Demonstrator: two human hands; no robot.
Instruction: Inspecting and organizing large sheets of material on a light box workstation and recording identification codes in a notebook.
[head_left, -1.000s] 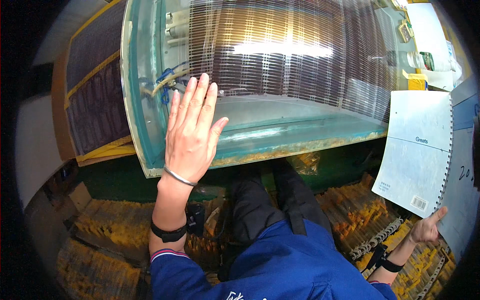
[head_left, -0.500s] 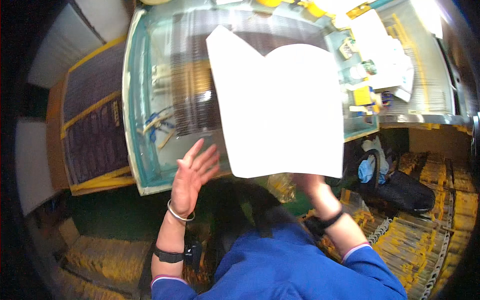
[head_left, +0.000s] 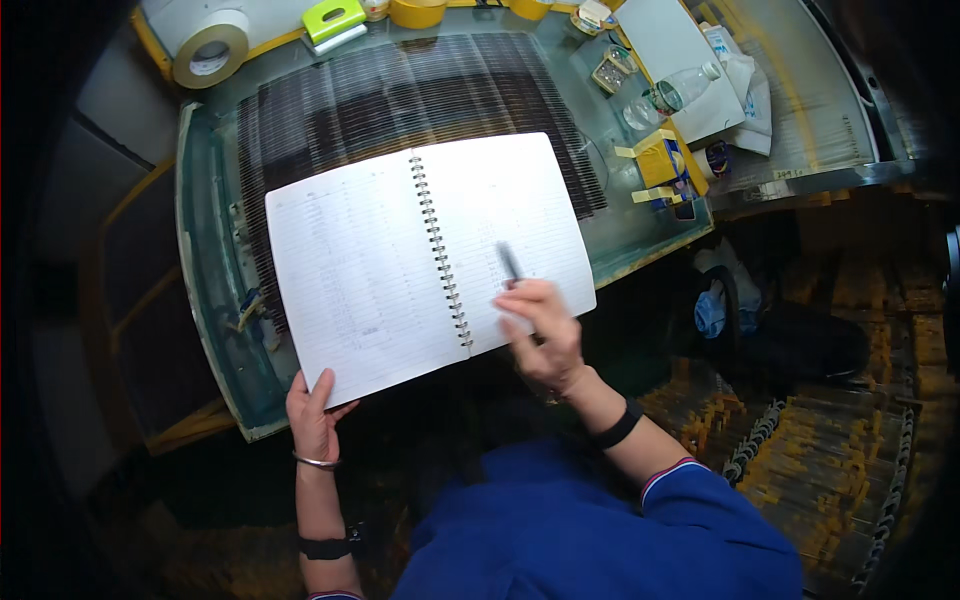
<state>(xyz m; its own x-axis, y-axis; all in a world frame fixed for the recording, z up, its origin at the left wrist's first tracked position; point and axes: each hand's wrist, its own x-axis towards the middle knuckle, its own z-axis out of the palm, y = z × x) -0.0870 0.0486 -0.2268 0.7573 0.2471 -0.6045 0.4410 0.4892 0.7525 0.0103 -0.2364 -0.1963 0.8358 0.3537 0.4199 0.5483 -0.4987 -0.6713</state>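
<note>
A spiral-bound notebook [head_left: 350, 270] lies open over the near part of the table, its two lined pages showing faint handwriting. My left hand [head_left: 316, 410] pinches the notebook's lower left corner, thumb on top of the page and fingers beneath. Above the lower right page is my right hand [head_left: 545, 335], its fingers closed on a dark pen [head_left: 509, 262]. The pen is smeared by motion, and I cannot tell whether its tip touches the paper. Beneath the notebook, a dark ribbed sheet [head_left: 330, 110] covers much of the glass tabletop [head_left: 625, 235].
At the back stand a tape roll [head_left: 211, 50] and a green hole punch [head_left: 333, 18]. A clear bottle [head_left: 672, 95], a glass jar [head_left: 613, 70] and a yellow box [head_left: 660, 160] are at the right. A black bag [head_left: 800, 345] sits below the table's right corner. Stacked yellowish strips [head_left: 800, 480] lie lower right.
The notebook has gone from raised with blank white showing to spread open lower down. My left hand has moved down-left and taken its corner. A pen now shows in my right hand.
</note>
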